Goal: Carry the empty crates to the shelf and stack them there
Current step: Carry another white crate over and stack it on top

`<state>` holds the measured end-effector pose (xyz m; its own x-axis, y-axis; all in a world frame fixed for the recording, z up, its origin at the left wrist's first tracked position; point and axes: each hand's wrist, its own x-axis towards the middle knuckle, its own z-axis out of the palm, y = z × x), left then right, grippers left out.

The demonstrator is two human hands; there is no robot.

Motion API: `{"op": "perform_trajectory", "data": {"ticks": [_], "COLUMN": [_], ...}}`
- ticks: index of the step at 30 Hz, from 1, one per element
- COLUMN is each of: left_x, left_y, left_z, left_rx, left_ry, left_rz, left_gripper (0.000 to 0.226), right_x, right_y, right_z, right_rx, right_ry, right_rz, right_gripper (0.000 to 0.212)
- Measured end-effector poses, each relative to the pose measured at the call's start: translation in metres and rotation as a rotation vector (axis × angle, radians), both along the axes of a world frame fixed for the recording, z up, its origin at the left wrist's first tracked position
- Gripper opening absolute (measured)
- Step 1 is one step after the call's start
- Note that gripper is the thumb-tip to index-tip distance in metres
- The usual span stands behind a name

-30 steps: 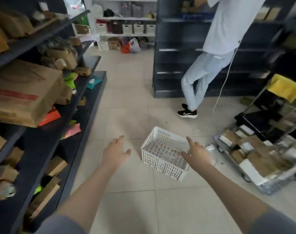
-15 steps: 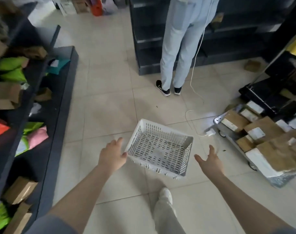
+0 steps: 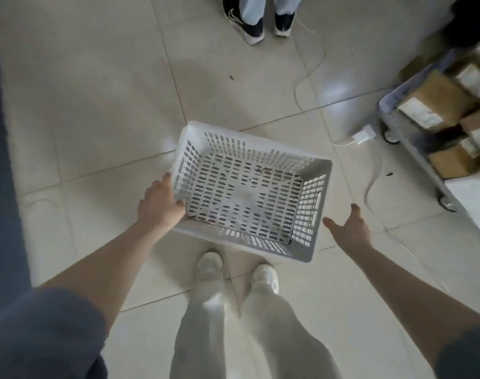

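An empty white perforated plastic crate (image 3: pixel 247 192) sits on the tiled floor just ahead of my feet, slightly skewed. My left hand (image 3: pixel 159 206) grips the rim of its left wall, fingers curled over the edge. Beside the crate's right wall, a little apart from it, my right hand (image 3: pixel 348 228) is spread with fingers apart and holds nothing. The shelf is mostly out of view; only a dark edge (image 3: pixel 0 160) shows along the left.
Another person's feet in dark shoes (image 3: pixel 260 23) stand ahead at the top. A wheeled cart (image 3: pixel 414 149) loaded with cardboard parcels is at the right. A white charger and cable (image 3: pixel 364 135) lie on the floor between crate and cart.
The view has tilted down as I stepped up to the crate. My left hand has closed on the crate's left rim; my right hand has come closer to its right side.
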<state>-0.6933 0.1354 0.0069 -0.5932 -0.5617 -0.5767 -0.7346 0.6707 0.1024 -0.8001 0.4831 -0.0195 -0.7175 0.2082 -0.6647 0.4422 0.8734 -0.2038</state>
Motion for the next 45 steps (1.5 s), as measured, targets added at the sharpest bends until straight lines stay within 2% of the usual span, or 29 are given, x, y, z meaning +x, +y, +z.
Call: {"op": "perform_trajectory", "data": {"ticks": [6,8,10,12,13,15,19,22,25,32,36,41,43,45], "left_x": [-0.042,-0.046,-0.04,-0.032,-0.029,-0.028,-0.024,-0.011,0.003,0.034,0.058,0.118,0.148,0.181], "left_y": [-0.05,-0.063,-0.07,-0.075,-0.077,-0.081,-0.083,-0.082,-0.087,-0.11,-0.118,-0.115,-0.108,-0.099], "left_z": [-0.14,-0.18,-0.209,-0.225,-0.228,-0.224,-0.194,-0.147,-0.076,0.145,0.276,0.428,0.478,0.521], "left_rx": [-0.032,0.014,0.021,-0.076,-0.124,-0.148,-0.131,-0.122,-0.127,-0.206,-0.305,-0.444,-0.492,-0.554], "left_ry": [0.105,0.109,0.108,0.167,0.193,0.205,0.164,0.136,0.126,0.094,0.164,0.254,0.307,0.335], "left_rz": [0.212,0.28,0.295,0.239,0.208,0.182,0.179,0.226,0.286,0.369,0.463,0.527,0.588,0.645], "left_gripper": [0.079,0.079,0.066,0.04,0.032,0.024,0.025,0.026,0.026,0.03,0.029,0.044,0.043,0.036], "right_x": [-0.028,-0.029,-0.028,-0.026,-0.025,-0.025,-0.03,-0.037,-0.051,-0.075,-0.083,-0.079,-0.074,-0.065], "right_y": [-0.018,-0.012,-0.004,0.005,0.008,0.015,0.027,0.024,0.01,-0.058,-0.098,-0.146,-0.163,-0.181], "right_z": [-0.145,-0.18,-0.203,-0.216,-0.22,-0.223,-0.203,-0.157,-0.087,0.113,0.23,0.375,0.429,0.48], "right_rx": [-0.07,-0.115,-0.12,-0.122,-0.15,-0.194,-0.173,-0.162,-0.161,-0.224,-0.289,-0.395,-0.403,-0.436], "right_ry": [0.039,0.093,0.2,0.275,0.274,0.252,0.243,0.239,0.238,0.241,0.27,0.333,0.38,0.426], "right_rz": [-0.267,-0.338,-0.373,-0.383,-0.39,-0.401,-0.378,-0.307,-0.226,-0.056,0.044,0.24,0.318,0.408], "right_gripper": [0.081,0.067,0.042,0.017,0.012,0.011,0.015,0.011,0.018,0.017,0.016,0.031,0.029,0.019]}}
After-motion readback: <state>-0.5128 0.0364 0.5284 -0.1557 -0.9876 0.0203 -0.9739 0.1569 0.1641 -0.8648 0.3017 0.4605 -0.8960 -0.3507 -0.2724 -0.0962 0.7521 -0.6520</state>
